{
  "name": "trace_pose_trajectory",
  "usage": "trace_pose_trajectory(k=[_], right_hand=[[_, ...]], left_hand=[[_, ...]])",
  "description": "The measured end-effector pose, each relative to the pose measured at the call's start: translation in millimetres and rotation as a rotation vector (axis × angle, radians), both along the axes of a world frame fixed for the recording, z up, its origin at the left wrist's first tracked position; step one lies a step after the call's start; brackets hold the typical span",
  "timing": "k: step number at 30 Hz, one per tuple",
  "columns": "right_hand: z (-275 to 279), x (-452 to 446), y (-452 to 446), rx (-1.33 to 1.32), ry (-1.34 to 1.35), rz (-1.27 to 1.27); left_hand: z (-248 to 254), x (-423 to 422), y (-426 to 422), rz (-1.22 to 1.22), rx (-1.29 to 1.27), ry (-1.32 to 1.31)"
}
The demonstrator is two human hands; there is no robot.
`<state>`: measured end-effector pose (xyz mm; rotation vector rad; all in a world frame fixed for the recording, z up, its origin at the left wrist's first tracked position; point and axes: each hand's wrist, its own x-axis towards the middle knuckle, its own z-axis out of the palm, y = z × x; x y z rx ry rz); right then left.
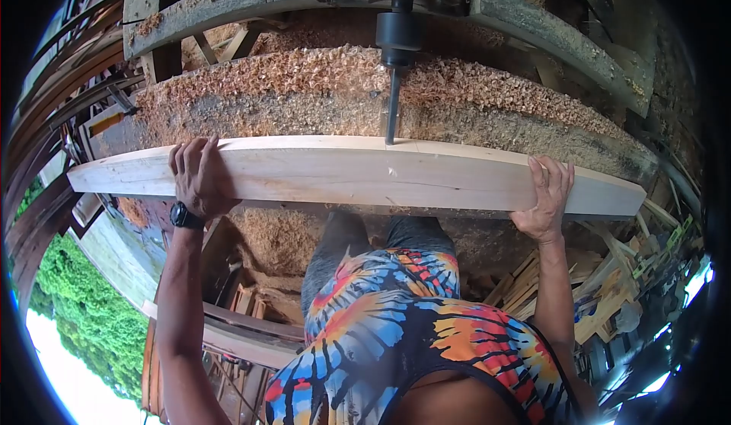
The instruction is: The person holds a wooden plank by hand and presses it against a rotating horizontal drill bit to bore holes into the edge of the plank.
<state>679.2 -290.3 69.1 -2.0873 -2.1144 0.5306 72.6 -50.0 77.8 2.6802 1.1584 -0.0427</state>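
Observation:
A long, pale wooden beam [365,177] lies crosswise in front of my body. My left hand [202,177], with a dark watch at the wrist, grips it towards its left end, fingers hooked over the top edge. Towards the other end, my right hand [547,196] holds the beam the same way. From a dark drill chuck [400,33] a long drill bit [393,109] points down. Its tip meets the beam's upper face near the middle; whether it has entered the wood I cannot tell.
Wood shavings [304,67] are heaped along the worktable behind the beam. Thick timber rails [228,10] flank the drill. Sawdust [278,242] lies below the near edge, by my legs. Stacked boards [46,67] stand at the left, and scrap wood [609,288] is piled at the right.

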Motion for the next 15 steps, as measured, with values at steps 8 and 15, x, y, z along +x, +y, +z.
trace_pose_trajectory(k=[8, 15], right_hand=[[0.7, 0.9, 0.2, -0.005, -0.013, 0.024], [-0.8, 5.1, 2.6, -0.017, -0.002, 0.031]], left_hand=[[0.7, -0.7, 2.2, 0.004, -0.007, 0.018], [0.2, -0.8, 5.3, 0.007, -0.018, 0.036]])
